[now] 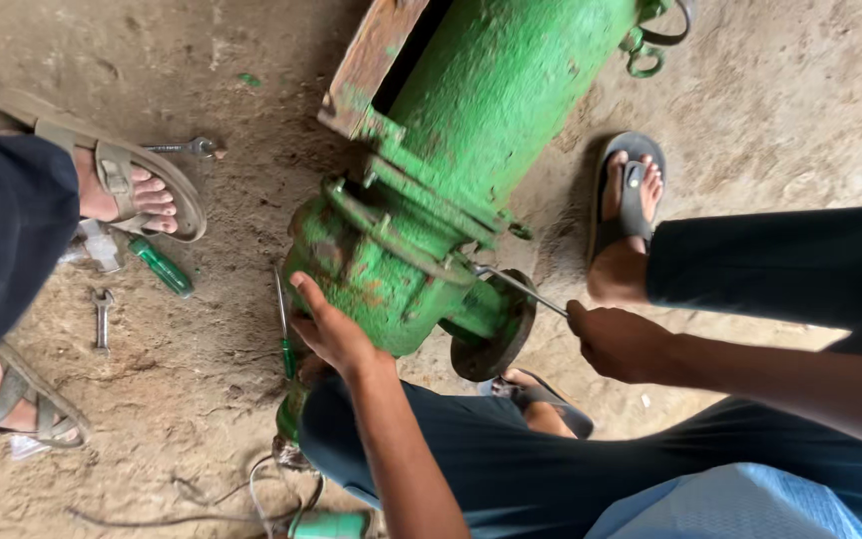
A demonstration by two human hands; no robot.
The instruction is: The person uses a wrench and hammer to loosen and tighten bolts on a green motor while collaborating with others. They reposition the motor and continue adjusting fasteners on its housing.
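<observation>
A big green pump body (421, 190) with rusty flanges lies on the dirt floor, running from top right toward the middle. My left hand (329, 331) presses flat against its lower end, fingers spread on the casing. My right hand (616, 342) is closed around the handle of a thin metal tool (519, 286) whose tip reaches the flange bolts. A round side flange (499, 329) sits between my two hands.
Another person's sandalled feet (132, 190) stand at left. Near them lie a green-handled screwdriver (162, 267) and two spanners (102, 317); the other spanner (187, 148) is farther back. A second screwdriver (284, 329) lies by the pump. My own sandalled foot (629, 215) is at right.
</observation>
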